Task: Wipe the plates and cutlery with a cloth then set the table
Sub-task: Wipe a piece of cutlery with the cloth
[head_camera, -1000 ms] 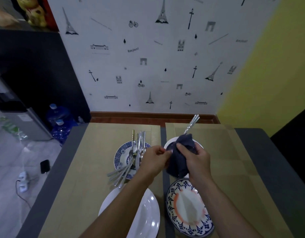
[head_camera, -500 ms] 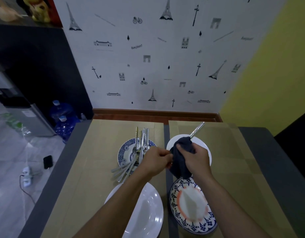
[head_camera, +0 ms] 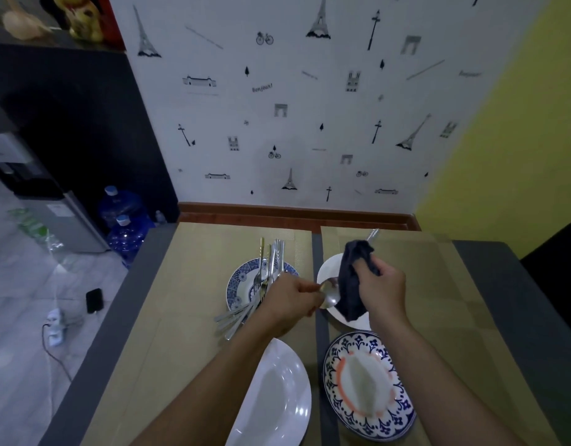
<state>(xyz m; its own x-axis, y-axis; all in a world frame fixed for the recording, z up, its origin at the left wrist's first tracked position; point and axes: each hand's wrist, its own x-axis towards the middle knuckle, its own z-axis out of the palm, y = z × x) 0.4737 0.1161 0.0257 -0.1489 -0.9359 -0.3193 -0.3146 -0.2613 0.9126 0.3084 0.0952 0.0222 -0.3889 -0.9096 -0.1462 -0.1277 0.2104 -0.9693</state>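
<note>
Okay, I'm watching the left hand (head_camera: 290, 300) pinching the bowl end of a spoon (head_camera: 329, 294) while the right hand (head_camera: 382, 291) is gripping a dark cloth (head_camera: 351, 281) bunched around the spoon's shaft. The handle tip is poking out above the cloth. All this is hovering over a white plate (head_camera: 327, 268) on the right placemat (head_camera: 438, 300).

The rest of the cutlery (head_camera: 264, 278) is lying heaped across a blue patterned plate (head_camera: 239, 286) on the left placemat (head_camera: 187, 284), with handles overhanging its near rim. Closer in, a second white plate (head_camera: 277, 397) and a blue-and-orange plate (head_camera: 367, 384) are sitting either side of the dark strip between the mats.

I'm seeing open mat left of the blue plate and right of the right hand. Grey table (head_camera: 518, 300) is showing beyond both mats, and the far edge is running along the wall's skirting.

On the wallpaper I'm reading "Bonjour!" (head_camera: 262, 88). The labels on the water bottles (head_camera: 126, 230) are too small to read.
</note>
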